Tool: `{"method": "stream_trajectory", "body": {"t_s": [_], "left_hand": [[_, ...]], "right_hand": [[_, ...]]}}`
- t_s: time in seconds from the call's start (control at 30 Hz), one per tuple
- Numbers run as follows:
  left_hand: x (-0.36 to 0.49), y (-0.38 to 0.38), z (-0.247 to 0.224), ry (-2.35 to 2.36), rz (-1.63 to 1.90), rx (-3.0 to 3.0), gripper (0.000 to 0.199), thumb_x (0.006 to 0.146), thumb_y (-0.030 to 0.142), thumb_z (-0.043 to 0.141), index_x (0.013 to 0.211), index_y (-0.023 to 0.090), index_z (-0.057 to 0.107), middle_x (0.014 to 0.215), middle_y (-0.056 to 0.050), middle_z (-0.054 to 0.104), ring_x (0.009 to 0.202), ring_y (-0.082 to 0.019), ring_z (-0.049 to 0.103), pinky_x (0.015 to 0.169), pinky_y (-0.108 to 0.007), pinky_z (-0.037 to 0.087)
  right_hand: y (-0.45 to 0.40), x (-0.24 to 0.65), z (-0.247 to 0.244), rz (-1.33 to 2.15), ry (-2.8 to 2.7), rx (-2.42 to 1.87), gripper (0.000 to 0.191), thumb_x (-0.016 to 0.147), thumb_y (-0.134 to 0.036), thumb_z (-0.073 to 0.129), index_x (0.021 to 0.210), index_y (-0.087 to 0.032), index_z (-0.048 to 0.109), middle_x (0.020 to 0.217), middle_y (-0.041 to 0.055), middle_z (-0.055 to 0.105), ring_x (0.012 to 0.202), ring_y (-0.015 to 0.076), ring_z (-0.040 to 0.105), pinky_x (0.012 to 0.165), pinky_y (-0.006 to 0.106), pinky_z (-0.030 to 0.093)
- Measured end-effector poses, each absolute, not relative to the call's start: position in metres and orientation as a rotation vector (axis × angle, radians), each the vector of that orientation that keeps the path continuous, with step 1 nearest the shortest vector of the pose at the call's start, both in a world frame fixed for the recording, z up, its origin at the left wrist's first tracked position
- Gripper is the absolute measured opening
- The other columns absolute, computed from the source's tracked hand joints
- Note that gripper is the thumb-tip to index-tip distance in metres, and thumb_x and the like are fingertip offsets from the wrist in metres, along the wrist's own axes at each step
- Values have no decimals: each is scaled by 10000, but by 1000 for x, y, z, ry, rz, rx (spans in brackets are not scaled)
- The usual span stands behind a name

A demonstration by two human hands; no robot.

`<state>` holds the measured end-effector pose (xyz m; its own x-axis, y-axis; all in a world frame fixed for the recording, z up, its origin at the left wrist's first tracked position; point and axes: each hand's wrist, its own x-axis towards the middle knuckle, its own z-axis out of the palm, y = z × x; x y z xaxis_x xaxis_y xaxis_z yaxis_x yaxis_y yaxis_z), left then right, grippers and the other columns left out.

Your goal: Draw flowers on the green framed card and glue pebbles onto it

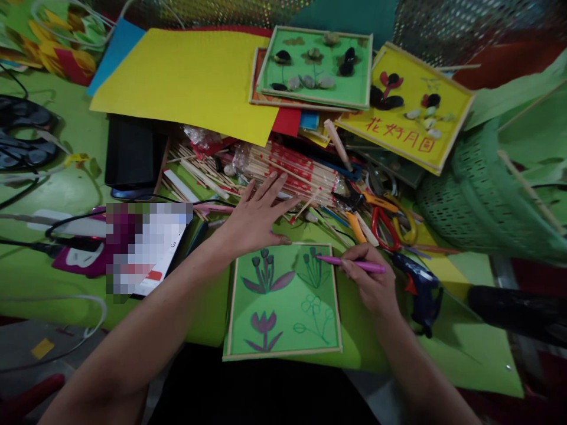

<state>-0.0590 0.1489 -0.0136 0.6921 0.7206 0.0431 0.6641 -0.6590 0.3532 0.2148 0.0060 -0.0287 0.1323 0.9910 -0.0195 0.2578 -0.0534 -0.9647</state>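
My right hand [370, 274] grips a pink marker pen [361, 264], its tip at the upper right flower drawing [312, 267] on a green framed card [283, 301]. Thin wooden strips border this card. Two flowers on its left side are coloured in dark purple; the one at lower right [313, 319] shows outlines only. My left hand [261, 215] is spread with fingers apart, above the card's top edge. Its fingertips reach over a bundle of wooden sticks [287, 171] in red and clear wrapping; whether they touch it I cannot tell.
Scissors [384, 227] and pliers lie right of the sticks, with a blue glue gun [419, 289] below them. A green basket [469, 183] stands far right. Framed pebble pictures [316, 65] and yellow sheets [186, 77] are behind. A phone [163, 260] and power strip [84, 254] lie left.
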Motion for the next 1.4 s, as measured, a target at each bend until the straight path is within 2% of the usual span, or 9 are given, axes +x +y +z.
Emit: {"method": "stream_trajectory", "body": {"t_s": [0.3,0.6,0.73,1.13,1.4], "left_hand": [[-58,150,-13,1091,237,2600,1029,786,556,829,1639,348,291,1754,-119,65,1612,-371,67,1271,-616,70],[-59,149,-13,1087,239,2588,1013,813,545,808,1645,369,256,1759,-86,49,1613,-365,61,1271,-614,68],[-59,150,-13,1080,231,2573,1038,806,524,824,1650,355,244,1756,-108,34,1614,-363,42,1269,-613,59],[-60,151,-16,1067,251,2595,1002,822,555,797,1644,353,261,1754,-118,50,1618,-343,34,1269,-623,53],[-59,151,-12,1070,209,2582,1010,817,572,792,1646,360,255,1755,-97,3,1614,-357,23,1272,-605,46]], "right_hand": [[10,208,-20,986,-1281,-1479,75,869,-243,748,837,-241,680,712,-28,648,597,126,540,555,250,411],[9,210,-24,967,-1299,-1522,87,885,-273,750,851,-238,678,729,-27,640,624,132,542,578,259,417],[9,211,-26,1001,-1286,-1502,92,893,-281,747,861,-239,671,733,-29,634,657,137,561,612,263,432],[11,207,-22,1018,-1241,-1492,122,844,-291,756,805,-220,665,685,-23,603,601,134,518,562,265,400],[14,207,-21,998,-1270,-1509,135,829,-305,760,778,-217,670,679,-15,605,593,142,508,554,277,388]]}}
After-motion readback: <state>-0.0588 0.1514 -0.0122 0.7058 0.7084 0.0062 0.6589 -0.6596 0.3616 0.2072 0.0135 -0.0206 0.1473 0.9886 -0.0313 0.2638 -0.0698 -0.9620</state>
